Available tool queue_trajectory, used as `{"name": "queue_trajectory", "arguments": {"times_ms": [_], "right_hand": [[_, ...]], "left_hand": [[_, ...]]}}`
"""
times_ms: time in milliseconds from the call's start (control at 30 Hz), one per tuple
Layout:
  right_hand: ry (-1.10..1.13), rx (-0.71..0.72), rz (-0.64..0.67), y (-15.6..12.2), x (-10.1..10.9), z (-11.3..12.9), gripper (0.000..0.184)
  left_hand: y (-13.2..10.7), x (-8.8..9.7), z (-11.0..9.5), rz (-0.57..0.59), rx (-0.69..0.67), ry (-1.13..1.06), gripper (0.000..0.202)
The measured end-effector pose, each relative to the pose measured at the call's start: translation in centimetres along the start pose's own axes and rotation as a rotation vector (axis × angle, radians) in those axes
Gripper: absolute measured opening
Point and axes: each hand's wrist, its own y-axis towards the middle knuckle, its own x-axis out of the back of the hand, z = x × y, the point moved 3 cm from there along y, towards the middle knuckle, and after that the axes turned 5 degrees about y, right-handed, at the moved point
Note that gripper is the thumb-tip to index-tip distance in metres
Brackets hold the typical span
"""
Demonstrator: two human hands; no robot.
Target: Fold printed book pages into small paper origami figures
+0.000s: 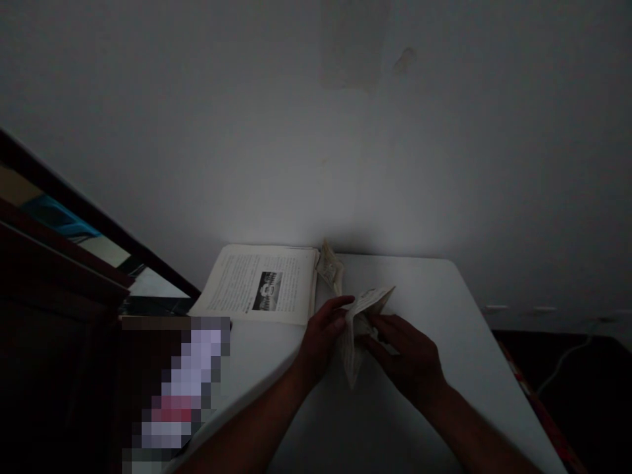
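A folded sheet of printed paper is held between my two hands above the white table. My left hand grips its left side, with the fingers bent around the edge. From the right, my right hand has its fingers inside the fold, partly hidden by the paper. Just beyond my left hand stands another folded paper piece, its shape pointed at the top. To the left of that piece lies a stack of printed pages, with a dark picture on the top page.
The white table stands against a grey wall. A blurred-out pixelated patch covers something at the table's left edge. Dark wooden rails rise at the left, and a pale cable hangs at the right.
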Motion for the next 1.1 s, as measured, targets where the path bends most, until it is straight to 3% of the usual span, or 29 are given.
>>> {"name": "queue_trajectory", "arguments": {"times_ms": [533, 1100], "right_hand": [[0.027, 0.101, -0.076, 0.32, -0.04, 0.61, 0.015], [-0.034, 0.183, -0.147, 0.68, 0.29, 0.91, 0.010]], "left_hand": [[-0.20, -0.58, 0.21, 0.100, -0.048, -0.057, 0.043], [-0.04, -0.44, 0.45, 0.102, -0.029, 0.004, 0.049]]}}
